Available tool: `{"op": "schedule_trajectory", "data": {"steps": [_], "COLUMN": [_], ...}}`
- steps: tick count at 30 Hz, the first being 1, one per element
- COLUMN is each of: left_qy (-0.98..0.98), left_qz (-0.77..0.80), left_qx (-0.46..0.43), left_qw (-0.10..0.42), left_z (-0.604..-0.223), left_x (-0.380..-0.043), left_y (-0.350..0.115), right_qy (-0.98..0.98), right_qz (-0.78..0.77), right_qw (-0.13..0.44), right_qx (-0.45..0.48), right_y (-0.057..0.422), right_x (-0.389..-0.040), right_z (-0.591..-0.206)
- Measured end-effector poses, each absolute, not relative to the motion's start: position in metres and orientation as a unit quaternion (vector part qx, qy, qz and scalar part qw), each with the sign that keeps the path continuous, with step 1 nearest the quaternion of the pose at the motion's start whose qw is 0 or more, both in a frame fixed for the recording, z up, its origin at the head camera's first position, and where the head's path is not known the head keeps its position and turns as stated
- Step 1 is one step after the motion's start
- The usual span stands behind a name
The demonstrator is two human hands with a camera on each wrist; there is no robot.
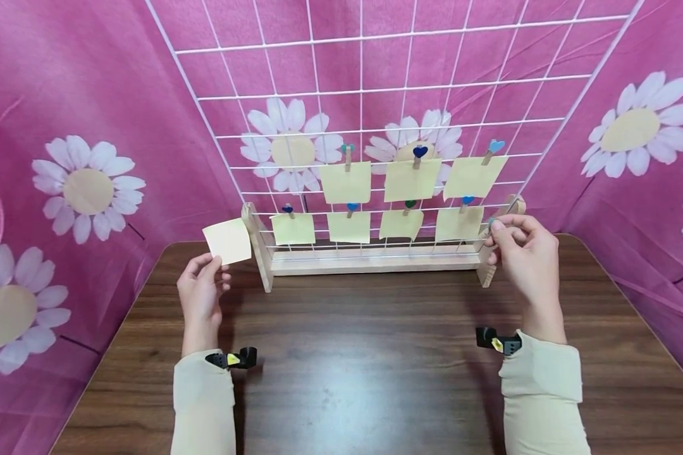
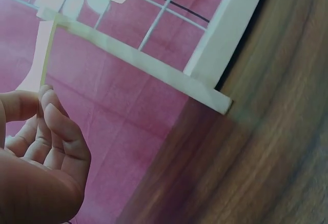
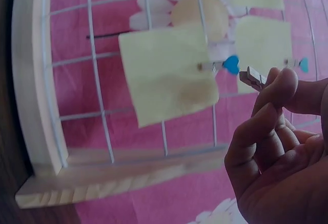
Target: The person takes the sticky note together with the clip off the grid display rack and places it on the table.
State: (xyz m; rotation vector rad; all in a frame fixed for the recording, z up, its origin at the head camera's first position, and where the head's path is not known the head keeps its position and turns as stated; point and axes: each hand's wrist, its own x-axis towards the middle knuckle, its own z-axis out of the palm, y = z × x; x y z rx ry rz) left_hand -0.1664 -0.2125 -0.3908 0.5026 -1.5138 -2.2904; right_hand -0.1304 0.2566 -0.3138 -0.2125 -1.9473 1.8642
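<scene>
My left hand point(image 1: 201, 287) pinches a pale yellow sticky note pad point(image 1: 227, 241) by its lower edge, left of the rack. Seen edge-on in the left wrist view, the pad point(image 2: 45, 55) has some thickness. My right hand point(image 1: 526, 256) grips a small wooden clothespin point(image 3: 252, 78) between thumb and fingers at the rack's right side. Most of that clothespin is hidden by the fingers; a bit of teal shows in the head view. On the white wire grid point(image 1: 361, 91) hang several yellow notes point(image 1: 412, 180), each held by a clothespin with a heart, such as the dark blue heart point(image 1: 420, 151).
Wooden feet point(image 1: 260, 249) and a wooden bar point(image 1: 375, 262) carry the grid on a dark brown table point(image 1: 341, 354). Behind it hangs a pink cloth point(image 1: 119, 76) with white daisies. Each wrist wears a small black camera point(image 1: 247, 358).
</scene>
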Motion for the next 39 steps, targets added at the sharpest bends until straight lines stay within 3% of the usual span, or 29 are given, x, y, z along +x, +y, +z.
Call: {"op": "schedule_trajectory", "data": {"steps": [16, 26, 39], "left_qy": [-0.573, -0.656, -0.695], "left_qz": [-0.777, -0.711, -0.676], "left_qx": [0.213, 0.237, 0.24], "left_qw": [0.147, 0.087, 0.046], "left_z": [-0.403, -0.411, -0.417], "left_x": [-0.168, -0.169, -0.173], "left_y": [-0.229, -0.233, -0.241], "right_qy": [-0.653, -0.686, -0.653], "right_qz": [0.716, 0.68, 0.707], "right_qw": [0.185, 0.14, 0.082], "right_qx": [-0.163, -0.218, -0.258], "right_y": [0.308, 0.33, 0.353], "right_x": [-0.121, -0.115, -0.115], "right_z": [-0.352, -0.379, -0.414]}}
